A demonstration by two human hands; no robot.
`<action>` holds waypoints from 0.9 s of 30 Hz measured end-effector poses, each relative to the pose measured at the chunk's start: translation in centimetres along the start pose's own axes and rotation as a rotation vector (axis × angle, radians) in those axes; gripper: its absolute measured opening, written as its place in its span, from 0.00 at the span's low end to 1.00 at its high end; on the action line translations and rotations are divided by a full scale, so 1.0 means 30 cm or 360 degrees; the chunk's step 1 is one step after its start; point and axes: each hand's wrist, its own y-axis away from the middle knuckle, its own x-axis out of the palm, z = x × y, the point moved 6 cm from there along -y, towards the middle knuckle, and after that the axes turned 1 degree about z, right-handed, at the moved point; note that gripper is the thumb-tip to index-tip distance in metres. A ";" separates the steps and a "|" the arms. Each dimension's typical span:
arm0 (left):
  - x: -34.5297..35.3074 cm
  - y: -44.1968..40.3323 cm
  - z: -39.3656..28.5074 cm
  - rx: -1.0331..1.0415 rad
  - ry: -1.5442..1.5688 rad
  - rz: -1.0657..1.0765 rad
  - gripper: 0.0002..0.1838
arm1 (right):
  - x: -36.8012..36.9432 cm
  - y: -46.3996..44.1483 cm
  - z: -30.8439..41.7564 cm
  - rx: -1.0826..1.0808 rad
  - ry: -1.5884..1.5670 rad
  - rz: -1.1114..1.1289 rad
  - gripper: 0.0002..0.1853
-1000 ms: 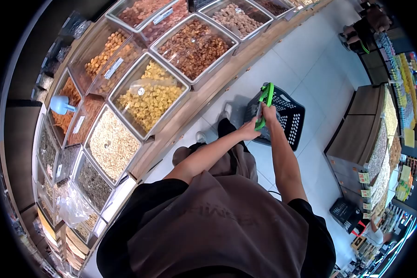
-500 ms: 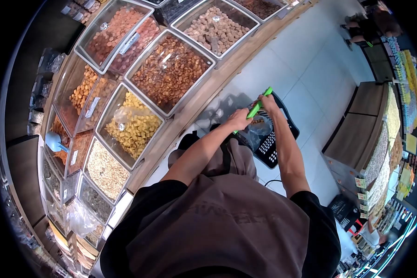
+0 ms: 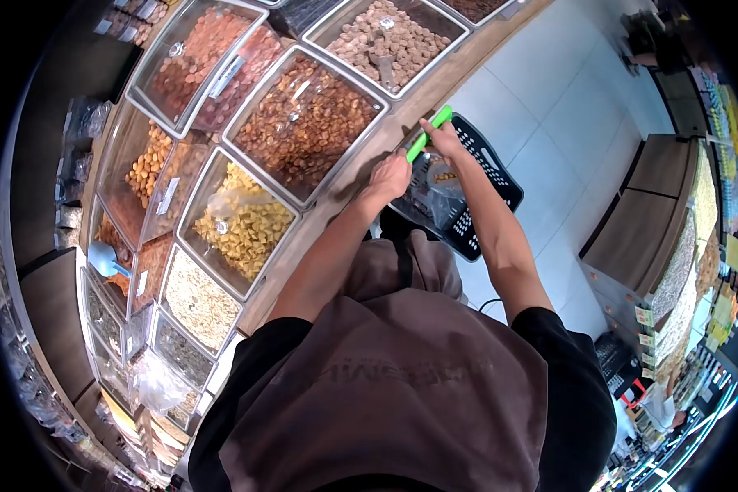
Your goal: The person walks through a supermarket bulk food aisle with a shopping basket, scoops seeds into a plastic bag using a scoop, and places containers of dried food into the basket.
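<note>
Both my hands are closed round the bright green handle (image 3: pixel 419 144) of a black shopping basket (image 3: pixel 498 174). My left hand (image 3: pixel 390 175) grips its nearer end, beside the wooden edge of the display counter. Towards the far end, my right hand (image 3: pixel 442 138) has its fingers wrapped round the same bar. Below the handle, a clear plastic bag (image 3: pixel 439 190) lies in the basket; what is inside it I cannot make out. My right forearm covers part of the basket.
To the left, a wooden counter (image 3: pixel 361 182) carries several lidded clear bins, including one of brown dried fruit (image 3: pixel 299 123) and one of yellow pieces (image 3: pixel 246 221). A blue scoop (image 3: pixel 104 259) rests among them. Wooden display units (image 3: pixel 638 215) stand right, beyond the tiled floor.
My hands and the basket have moved up and to the left, closer to the counter's edge. Both hands keep their hold on the handle.
</note>
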 end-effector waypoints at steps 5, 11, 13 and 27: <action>-0.057 0.037 0.066 -0.0004 0.0002 -0.0111 0.11 | 0.099 -0.003 0.049 0.0108 0.0014 0.0006 0.25; 0.008 0.124 0.159 0.0023 0.0317 -0.0319 0.14 | 0.077 0.127 -0.222 -0.0223 0.0384 -0.0280 0.34; 0.111 0.168 0.233 -0.0116 0.0345 -0.0077 0.18 | 0.085 0.211 -0.463 0.0047 0.0509 -0.0249 0.34; 0.654 0.547 0.341 0.1079 -0.0479 0.1740 0.18 | 0.268 0.860 -0.853 0.0212 0.1645 0.1076 0.22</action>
